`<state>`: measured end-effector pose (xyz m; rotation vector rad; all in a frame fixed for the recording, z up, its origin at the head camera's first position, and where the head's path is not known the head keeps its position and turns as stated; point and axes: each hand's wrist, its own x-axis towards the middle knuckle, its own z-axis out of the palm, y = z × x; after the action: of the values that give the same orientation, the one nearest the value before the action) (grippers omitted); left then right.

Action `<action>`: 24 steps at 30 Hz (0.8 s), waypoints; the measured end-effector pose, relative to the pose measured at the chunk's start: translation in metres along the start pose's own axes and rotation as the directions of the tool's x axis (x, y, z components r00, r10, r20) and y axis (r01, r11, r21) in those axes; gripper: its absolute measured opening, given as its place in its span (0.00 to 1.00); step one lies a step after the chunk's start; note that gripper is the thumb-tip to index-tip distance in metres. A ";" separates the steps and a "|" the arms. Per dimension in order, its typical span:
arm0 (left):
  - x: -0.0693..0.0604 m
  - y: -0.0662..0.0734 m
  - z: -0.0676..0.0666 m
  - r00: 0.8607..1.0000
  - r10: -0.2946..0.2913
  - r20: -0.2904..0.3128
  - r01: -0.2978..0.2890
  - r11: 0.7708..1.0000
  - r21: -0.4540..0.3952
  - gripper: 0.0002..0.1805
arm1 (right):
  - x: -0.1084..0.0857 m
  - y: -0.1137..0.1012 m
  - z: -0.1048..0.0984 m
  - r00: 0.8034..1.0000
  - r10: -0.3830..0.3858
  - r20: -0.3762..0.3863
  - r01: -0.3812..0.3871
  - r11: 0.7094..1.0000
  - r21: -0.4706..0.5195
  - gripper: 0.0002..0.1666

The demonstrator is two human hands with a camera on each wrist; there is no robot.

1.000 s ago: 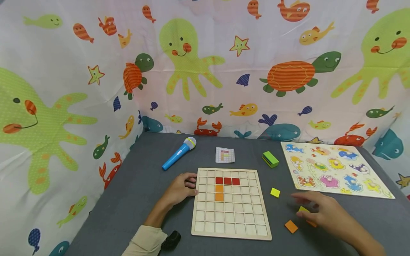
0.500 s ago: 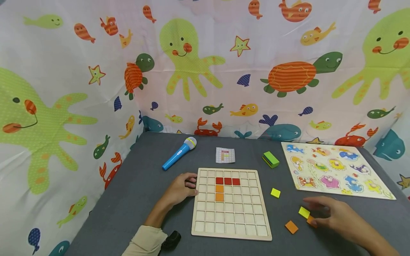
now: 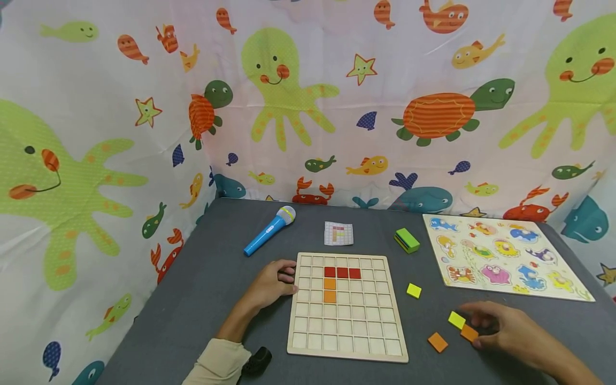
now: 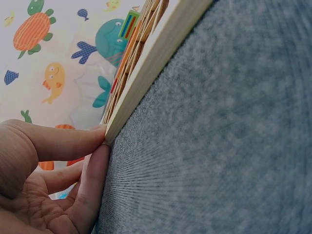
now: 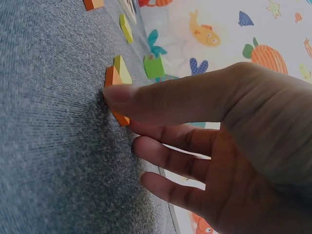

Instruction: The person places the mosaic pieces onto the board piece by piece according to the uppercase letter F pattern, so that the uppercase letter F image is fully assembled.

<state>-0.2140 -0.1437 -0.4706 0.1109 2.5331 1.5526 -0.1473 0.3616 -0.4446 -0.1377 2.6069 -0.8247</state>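
Both hands are at work around the wooden board [image 3: 359, 326], which lies flat on the grey table [image 3: 202, 278]. At its 9 to 10 o'clock side, the left hand [image 3: 269, 282] touches the edge with thumb and bent fingers, I judge so that the board does not slide. If these fingers really pinch the edge, I cannot tell. At 3 o'clock, the right hand [image 3: 512, 329] has curved fingers, and its thumb touches a loose orange tile [image 3: 469, 332]. Whether the tile is already squeezed between thumb and fingers, I cannot tell, because the thumb covers this place in the wrist view.

A yellow tile [image 3: 456, 320] lies against this orange one, at its 10 o'clock corner. A second loose orange tile [image 3: 438, 342] and a second yellow tile [image 3: 414, 290] lie between board and right hand, probably for easy reach.

On the board, three red tiles [image 3: 342, 272] make a row, and two set orange tiles [image 3: 329, 290] go down from its 9 o'clock end. At 12 o'clock beyond the board is a small card [image 3: 338, 233] with coloured squares, placed perhaps for looking. The toy microphone [image 3: 268, 232] at 10 o'clock, the green stack [image 3: 406, 240] between 1 and 2, and the animal puzzle [image 3: 510, 259] past 2 lie apart from the hands.
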 end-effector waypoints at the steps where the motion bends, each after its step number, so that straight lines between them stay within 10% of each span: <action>1: 0.000 0.000 0.000 1.000 0.000 0.000 0.000 1.000 -0.001 0.33 | 0.000 0.000 0.001 1.000 0.007 -0.002 -0.007 1.000 0.004 0.35; 24: 0.001 0.002 0.000 1.000 -0.015 0.004 0.015 1.000 0.003 0.33 | 0.000 0.002 -0.003 0.999 0.006 -0.033 -0.008 0.998 -0.063 0.26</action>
<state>-0.2145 -0.1426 -0.4692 0.0950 2.5269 1.5416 -0.1488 0.3645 -0.4433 -0.1338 2.6641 -0.7482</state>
